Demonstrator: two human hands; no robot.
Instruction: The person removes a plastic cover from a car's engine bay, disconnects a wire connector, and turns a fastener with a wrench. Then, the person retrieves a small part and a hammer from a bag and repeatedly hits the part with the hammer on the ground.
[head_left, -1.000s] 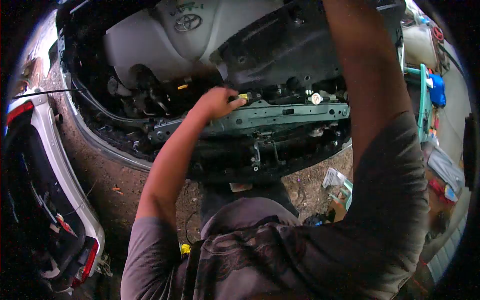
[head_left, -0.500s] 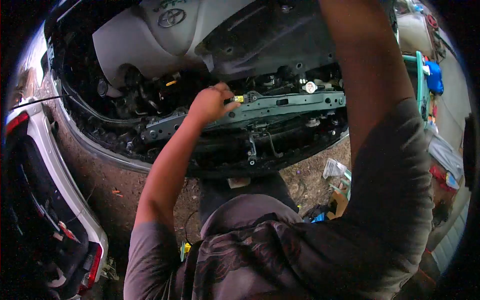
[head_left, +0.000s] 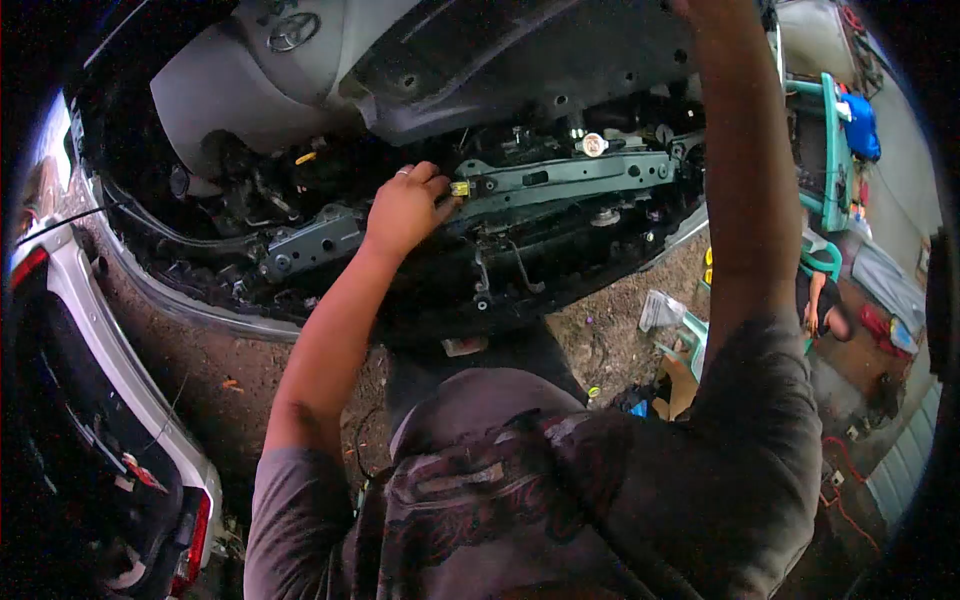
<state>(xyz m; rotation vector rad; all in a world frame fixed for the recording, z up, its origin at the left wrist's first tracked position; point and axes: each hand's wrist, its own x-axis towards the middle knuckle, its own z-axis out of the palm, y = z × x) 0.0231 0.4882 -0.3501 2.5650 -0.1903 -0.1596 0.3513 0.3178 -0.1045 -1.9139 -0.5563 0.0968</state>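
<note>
Over the front metal crossbar (head_left: 560, 178) of an open engine bay, my left hand (head_left: 405, 212) curls its fingers, with a ring on one of them. A small yellow piece (head_left: 460, 188) shows at its fingertips and thumb, beside a dark fitting on the bar. What lies under the palm is hidden. My right forearm (head_left: 745, 180) reaches up past the bay's right side, and the hand there is beyond the top edge. Behind the bar are a grey engine cover (head_left: 270, 75), a dark panel (head_left: 500, 65) and a round metal cap (head_left: 593, 145).
At left stands a white car's rear end (head_left: 130, 370). Bare ground (head_left: 590, 345) lies below the bumper, with a plastic bag (head_left: 660, 310) and cardboard. To the right are a green chair (head_left: 832, 150), a blue item (head_left: 860, 125) and another person (head_left: 825, 310).
My view has shifted, so the engine bay appears further left. My left hand stays by the yellow piece. My right forearm stands more upright. Another person now shows at right.
</note>
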